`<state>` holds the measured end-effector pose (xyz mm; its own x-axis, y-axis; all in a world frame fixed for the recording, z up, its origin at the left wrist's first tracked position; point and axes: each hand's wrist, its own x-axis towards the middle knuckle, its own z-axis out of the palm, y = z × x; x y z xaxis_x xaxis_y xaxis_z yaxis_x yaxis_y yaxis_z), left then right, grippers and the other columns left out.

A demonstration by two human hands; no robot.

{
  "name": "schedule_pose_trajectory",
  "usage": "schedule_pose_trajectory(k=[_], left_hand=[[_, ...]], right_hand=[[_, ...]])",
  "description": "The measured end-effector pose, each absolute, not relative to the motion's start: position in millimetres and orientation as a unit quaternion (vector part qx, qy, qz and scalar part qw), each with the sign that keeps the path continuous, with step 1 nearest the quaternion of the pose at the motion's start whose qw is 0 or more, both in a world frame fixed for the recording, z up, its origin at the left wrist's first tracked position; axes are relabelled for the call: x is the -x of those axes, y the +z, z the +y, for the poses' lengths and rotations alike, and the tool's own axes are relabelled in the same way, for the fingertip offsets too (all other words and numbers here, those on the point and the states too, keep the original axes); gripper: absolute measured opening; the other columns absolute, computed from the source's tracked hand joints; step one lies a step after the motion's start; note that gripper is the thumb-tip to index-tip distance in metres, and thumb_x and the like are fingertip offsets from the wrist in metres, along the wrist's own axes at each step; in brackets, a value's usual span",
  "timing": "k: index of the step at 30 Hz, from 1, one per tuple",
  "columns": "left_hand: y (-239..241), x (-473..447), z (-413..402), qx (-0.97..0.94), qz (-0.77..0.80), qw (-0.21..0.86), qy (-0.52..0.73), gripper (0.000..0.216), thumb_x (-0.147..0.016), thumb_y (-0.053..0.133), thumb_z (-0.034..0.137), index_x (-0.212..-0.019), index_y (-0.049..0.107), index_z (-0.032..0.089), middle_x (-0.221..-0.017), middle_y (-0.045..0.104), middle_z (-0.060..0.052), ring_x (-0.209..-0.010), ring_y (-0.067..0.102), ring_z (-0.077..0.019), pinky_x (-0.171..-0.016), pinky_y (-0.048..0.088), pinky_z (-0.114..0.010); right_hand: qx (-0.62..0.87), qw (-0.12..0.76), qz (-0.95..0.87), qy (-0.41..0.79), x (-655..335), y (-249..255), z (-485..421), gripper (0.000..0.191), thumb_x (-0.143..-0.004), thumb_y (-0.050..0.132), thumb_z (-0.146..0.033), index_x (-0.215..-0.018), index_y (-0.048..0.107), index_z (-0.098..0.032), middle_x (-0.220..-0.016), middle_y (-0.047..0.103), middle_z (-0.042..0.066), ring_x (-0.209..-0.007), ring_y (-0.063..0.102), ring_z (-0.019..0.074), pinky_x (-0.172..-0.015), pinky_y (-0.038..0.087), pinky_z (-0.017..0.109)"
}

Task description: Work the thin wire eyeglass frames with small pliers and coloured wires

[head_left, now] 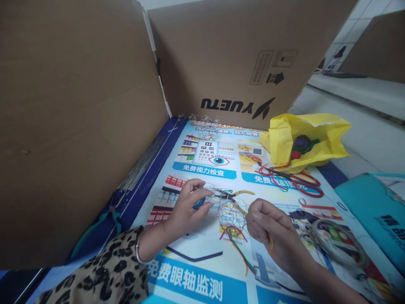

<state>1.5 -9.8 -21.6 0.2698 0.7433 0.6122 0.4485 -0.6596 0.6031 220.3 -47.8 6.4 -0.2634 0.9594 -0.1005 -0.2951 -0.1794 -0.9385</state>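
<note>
My left hand (190,207) pinches a tangle of thin silver wire (229,209) together with a small blue-handled tool (200,202) on a printed poster (202,278). My right hand (270,236) is curled shut just right of the wire tangle, gripping its edge and some red, green and yellow cords (238,245) that trail toward me. Yellow-handled pliers (240,195) lie right behind the tangle. My left arm wears a leopard-print sleeve and a silver bangle.
Cardboard walls (79,118) stand on the left and back. A bundle of straight wires (142,162) lies along the left wall. A yellow bag (303,139), red cords (294,179), a clear tube coil (338,242) and a teal bag (376,211) sit right.
</note>
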Motion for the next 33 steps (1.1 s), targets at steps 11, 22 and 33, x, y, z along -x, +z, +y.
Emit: schedule_pose_trajectory(k=[11, 22, 33], left_hand=[[-18.1, -1.2, -10.5, -0.784, 0.378, 0.169, 0.462, 0.019, -0.08, 0.056, 0.012, -0.097, 0.059, 0.02, -0.109, 0.045, -0.008, -0.104, 0.048, -0.0191, -0.089, 0.043, -0.037], [-18.8, -0.7, -9.1, -0.786, 0.382, 0.144, 0.463, 0.018, -0.079, 0.057, 0.012, -0.095, 0.058, 0.02, -0.109, 0.046, -0.008, -0.103, 0.048, -0.0181, -0.088, 0.043, -0.036], [-24.6, 1.4, -6.7, -0.801, 0.388, 0.086, 0.447, 0.022, -0.077, 0.056, 0.007, -0.095, 0.058, 0.02, -0.112, 0.048, -0.009, -0.105, 0.049, -0.02, -0.089, 0.044, -0.037]], right_hand=[[0.373, 0.466, -0.443, 0.669, -221.7, 9.8, -50.0, 0.023, -0.085, 0.052, -0.03, -0.066, 0.048, -0.019, -0.048, 0.029, -0.006, -0.046, 0.023, 0.0077, -0.047, 0.017, 0.026], [0.369, 0.473, -0.434, 0.672, -221.5, 11.5, -49.6, 0.023, -0.085, 0.051, -0.029, -0.066, 0.048, -0.019, -0.048, 0.028, -0.006, -0.045, 0.022, 0.0075, -0.046, 0.016, 0.026], [0.374, 0.474, -0.437, 0.667, -222.4, 12.0, -48.7, 0.023, -0.085, 0.052, -0.03, -0.065, 0.048, -0.019, -0.048, 0.03, -0.006, -0.046, 0.023, 0.0075, -0.046, 0.015, 0.026]])
